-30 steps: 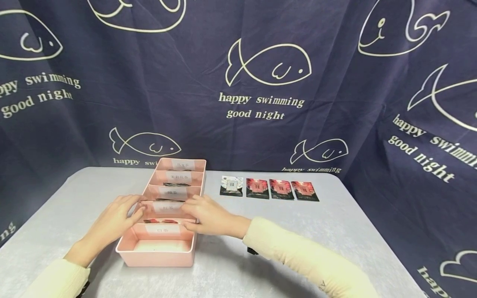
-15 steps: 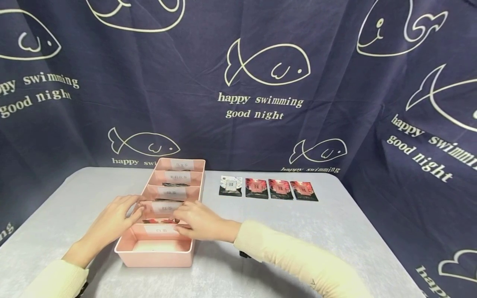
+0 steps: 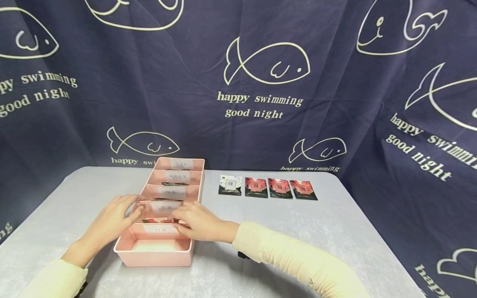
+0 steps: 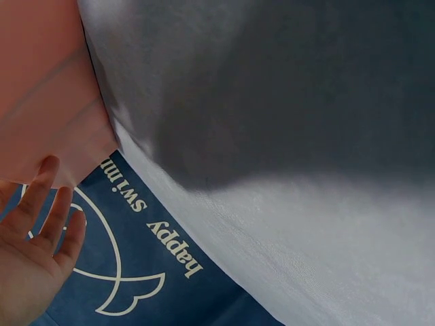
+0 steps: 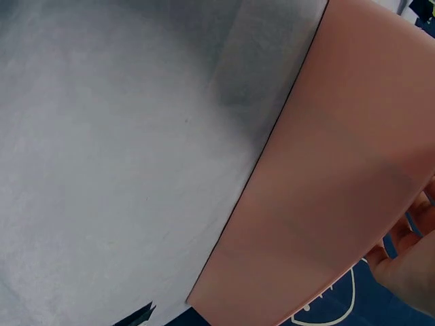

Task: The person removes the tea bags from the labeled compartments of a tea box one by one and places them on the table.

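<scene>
A long pink divided box [image 3: 158, 258] stands on the left half of the table, with paper labels on its dividers. My left hand [image 3: 115, 217] rests at its left rim; in the left wrist view its fingers [image 4: 46, 227] look fairly straight beside the pink wall. My right hand [image 3: 197, 221] reaches over the right rim, fingertips down at the compartment with a red tea packet [image 3: 152, 220], thumb near the front divider. Whether it pinches that packet I cannot tell. Dark packet edges [image 3: 175, 183] show in the compartments farther back. The frontmost compartment [image 3: 160, 245] holds nothing.
Right of the box, a white-and-black tea packet [image 3: 230, 185] and three red-and-black tea packets [image 3: 256, 188] lie in a row. A dark blue curtain [image 3: 261, 136] with fish drawings hangs behind the grey table [image 3: 298, 231].
My right hand has moved left and slightly toward me along the red packet's compartment. The left hand has stayed at the box's left rim.
</scene>
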Tool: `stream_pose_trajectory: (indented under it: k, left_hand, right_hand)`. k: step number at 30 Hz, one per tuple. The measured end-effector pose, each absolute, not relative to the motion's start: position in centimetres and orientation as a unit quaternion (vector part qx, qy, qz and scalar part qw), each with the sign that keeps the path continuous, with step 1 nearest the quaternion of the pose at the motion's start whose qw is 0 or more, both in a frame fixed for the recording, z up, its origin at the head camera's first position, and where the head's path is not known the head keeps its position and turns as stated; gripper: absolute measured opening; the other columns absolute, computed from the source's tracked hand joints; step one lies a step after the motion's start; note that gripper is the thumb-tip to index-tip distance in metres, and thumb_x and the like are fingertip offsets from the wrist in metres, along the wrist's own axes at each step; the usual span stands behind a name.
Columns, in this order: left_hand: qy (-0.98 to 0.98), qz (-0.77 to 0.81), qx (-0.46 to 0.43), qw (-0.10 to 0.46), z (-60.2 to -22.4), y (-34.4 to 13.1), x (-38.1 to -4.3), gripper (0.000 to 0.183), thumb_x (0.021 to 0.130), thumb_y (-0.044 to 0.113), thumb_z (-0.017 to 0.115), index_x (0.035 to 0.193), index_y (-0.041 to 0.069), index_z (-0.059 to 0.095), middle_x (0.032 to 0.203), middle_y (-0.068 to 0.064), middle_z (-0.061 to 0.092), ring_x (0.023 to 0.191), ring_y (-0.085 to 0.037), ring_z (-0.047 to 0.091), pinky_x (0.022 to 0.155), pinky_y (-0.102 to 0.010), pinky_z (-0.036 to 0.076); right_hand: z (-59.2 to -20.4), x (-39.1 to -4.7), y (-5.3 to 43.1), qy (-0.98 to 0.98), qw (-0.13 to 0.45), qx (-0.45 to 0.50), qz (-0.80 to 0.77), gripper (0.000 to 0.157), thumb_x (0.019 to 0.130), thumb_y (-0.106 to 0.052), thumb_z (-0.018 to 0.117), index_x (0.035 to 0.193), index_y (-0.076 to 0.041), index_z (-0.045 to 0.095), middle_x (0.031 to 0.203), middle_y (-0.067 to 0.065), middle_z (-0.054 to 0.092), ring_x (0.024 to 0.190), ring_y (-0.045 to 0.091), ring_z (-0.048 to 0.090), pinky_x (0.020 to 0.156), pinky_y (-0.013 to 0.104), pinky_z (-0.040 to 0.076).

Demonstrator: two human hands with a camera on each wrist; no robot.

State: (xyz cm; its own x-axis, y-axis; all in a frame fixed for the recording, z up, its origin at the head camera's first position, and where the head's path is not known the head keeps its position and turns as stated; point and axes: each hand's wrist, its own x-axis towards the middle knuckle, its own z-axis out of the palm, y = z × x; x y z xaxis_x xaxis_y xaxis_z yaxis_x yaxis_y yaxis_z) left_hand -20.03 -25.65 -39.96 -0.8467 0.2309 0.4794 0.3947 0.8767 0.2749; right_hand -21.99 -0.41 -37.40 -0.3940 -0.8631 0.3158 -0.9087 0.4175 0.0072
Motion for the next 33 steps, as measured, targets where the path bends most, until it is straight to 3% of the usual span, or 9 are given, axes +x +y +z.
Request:
stream_pose_trajectory:
  k: [7, 16, 24, 33]
  left_hand:
    - [-0.942, -0.182, -0.168, 0.225, -39.99, -25.72, -20.11, 0.027, 0.085, 0.020, 0.060, 0.108, 0.005, 0.060, 0.106, -0.017, 0.063, 0.103, -0.037, 0.054, 0.088, -0.054, 0.042]
    - [-0.941, -0.186, -0.169, 0.225, -39.98, -25.76, -20.12, 0.026, 0.085, 0.020, 0.059, 0.108, 0.007, 0.060, 0.105, -0.016, 0.064, 0.102, -0.037, 0.054, 0.087, -0.053, 0.042]
    - [-0.945, -0.183, -0.160, 0.219, -40.09, -25.84, -20.22, 0.026, 0.086, 0.020, 0.059, 0.108, 0.007, 0.059, 0.105, -0.016, 0.064, 0.102, -0.036, 0.054, 0.087, -0.053, 0.042]
    - [-0.944, -0.186, -0.162, 0.220, -39.89, -25.73, -20.04, 0.025, 0.085, 0.019, 0.059, 0.107, 0.007, 0.060, 0.105, -0.016, 0.064, 0.102, -0.037, 0.054, 0.087, -0.054, 0.042]
  right_hand:
    - [-37.54, -21.85, -0.62, -0.833, 0.145, 0.525, 0.100, 0.010, 0.087, -0.018, 0.056, 0.093, -0.019, 0.063, 0.088, -0.012, 0.065, 0.083, 0.005, 0.054, 0.073, 0.015, 0.040]
    - [-37.65, -21.75, -0.77, -0.834, 0.175, 0.504, 0.143, 0.008, 0.084, -0.013, 0.057, 0.086, -0.018, 0.064, 0.080, -0.012, 0.065, 0.067, 0.001, 0.050, 0.060, 0.011, 0.029]
    - [-37.83, -21.66, -0.94, -0.858, 0.174, 0.453, 0.170, 0.013, 0.084, -0.015, 0.058, 0.093, -0.018, 0.066, 0.082, -0.011, 0.067, 0.074, 0.002, 0.054, 0.068, 0.014, 0.037]
    - [-37.57, -22.04, -0.83, -0.864, 0.185, 0.419, 0.211, 0.013, 0.082, -0.015, 0.058, 0.092, -0.016, 0.066, 0.080, -0.009, 0.067, 0.067, 0.002, 0.049, 0.061, 0.011, 0.032]
